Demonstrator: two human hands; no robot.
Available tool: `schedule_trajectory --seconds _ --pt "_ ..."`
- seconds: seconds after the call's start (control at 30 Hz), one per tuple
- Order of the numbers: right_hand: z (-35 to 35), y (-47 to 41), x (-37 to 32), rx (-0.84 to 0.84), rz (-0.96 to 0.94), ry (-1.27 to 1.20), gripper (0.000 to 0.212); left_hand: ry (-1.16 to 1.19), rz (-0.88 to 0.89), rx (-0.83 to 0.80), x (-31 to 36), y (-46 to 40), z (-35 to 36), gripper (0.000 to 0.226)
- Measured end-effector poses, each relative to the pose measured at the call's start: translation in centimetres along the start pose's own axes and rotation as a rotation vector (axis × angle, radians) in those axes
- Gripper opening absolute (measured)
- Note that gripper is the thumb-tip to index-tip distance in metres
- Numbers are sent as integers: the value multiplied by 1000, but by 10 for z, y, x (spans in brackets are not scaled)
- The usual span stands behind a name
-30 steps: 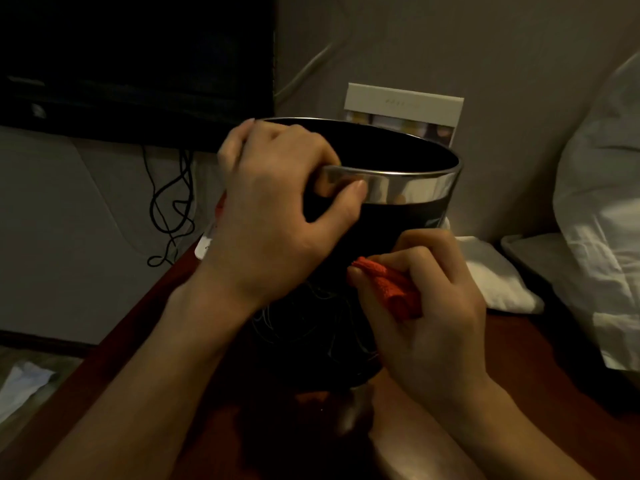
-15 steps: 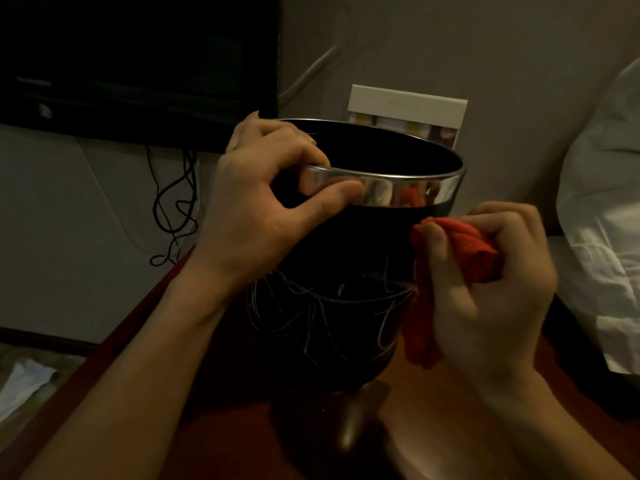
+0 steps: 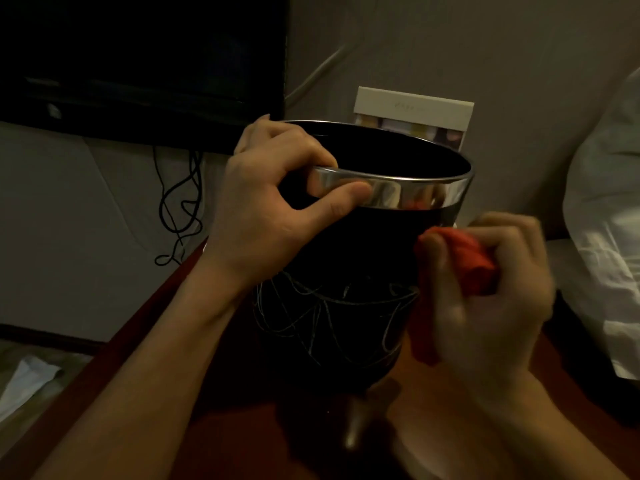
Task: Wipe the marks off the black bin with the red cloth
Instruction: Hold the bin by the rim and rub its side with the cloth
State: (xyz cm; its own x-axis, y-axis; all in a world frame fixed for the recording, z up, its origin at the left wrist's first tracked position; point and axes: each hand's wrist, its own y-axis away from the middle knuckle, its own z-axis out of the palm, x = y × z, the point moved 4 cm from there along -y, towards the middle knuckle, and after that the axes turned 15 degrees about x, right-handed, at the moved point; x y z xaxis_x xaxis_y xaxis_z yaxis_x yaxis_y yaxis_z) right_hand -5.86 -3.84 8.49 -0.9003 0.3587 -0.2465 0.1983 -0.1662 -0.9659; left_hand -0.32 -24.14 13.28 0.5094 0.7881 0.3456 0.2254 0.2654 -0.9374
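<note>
the left hand (image 3: 270,209) grips the bin's shiny metal rim (image 3: 408,192): its thumb lies along the outside of the band, and its fingers curl over the edge into the opening. the right hand (image 3: 491,299) is bunched round the red cloth (image 3: 464,265), fingers and thumb curled tight about it, with a tail of the cloth hanging down below the palm. this hand is blurred, so how each finger lies cannot be told exactly. the wad of cloth is pressed to the right side of the black bin (image 3: 346,258), just under the rim, and a patch of red shows reflected in the metal band.

the bin stands upright on a dark reddish-brown table (image 3: 214,410), between the two forearms. thin pale scribble marks (image 3: 318,313) loop across the lower half of its front wall; the upper part of the wall looks plain black.

behind the bin, a pale card (image 3: 415,109) with a row of small coloured pictures leans against the wall. a dark screen (image 3: 138,64) fills the upper left, with black cables (image 3: 180,209) dangling below it. white bedding (image 3: 602,237) lies at the right edge, and a crumpled white scrap (image 3: 27,379) lies on the floor at lower left.
</note>
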Motion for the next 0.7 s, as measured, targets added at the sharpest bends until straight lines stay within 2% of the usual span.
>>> schedule_trajectory --seconds 0.13,0.37,0.53,0.7 --pt "10 19 -14 -119 -107 -34 21 -1 -8 -2 -1 -1 -1 26" --pt "1 -8 -2 35 -11 31 18 -7 2 -12 -1 0 0 26" --pt "12 22 -22 -128 -129 -42 20 -26 -9 -21 3 0 -1 25" --pt "11 18 -19 -182 -77 -88 18 -231 99 -110 29 2 4 25"
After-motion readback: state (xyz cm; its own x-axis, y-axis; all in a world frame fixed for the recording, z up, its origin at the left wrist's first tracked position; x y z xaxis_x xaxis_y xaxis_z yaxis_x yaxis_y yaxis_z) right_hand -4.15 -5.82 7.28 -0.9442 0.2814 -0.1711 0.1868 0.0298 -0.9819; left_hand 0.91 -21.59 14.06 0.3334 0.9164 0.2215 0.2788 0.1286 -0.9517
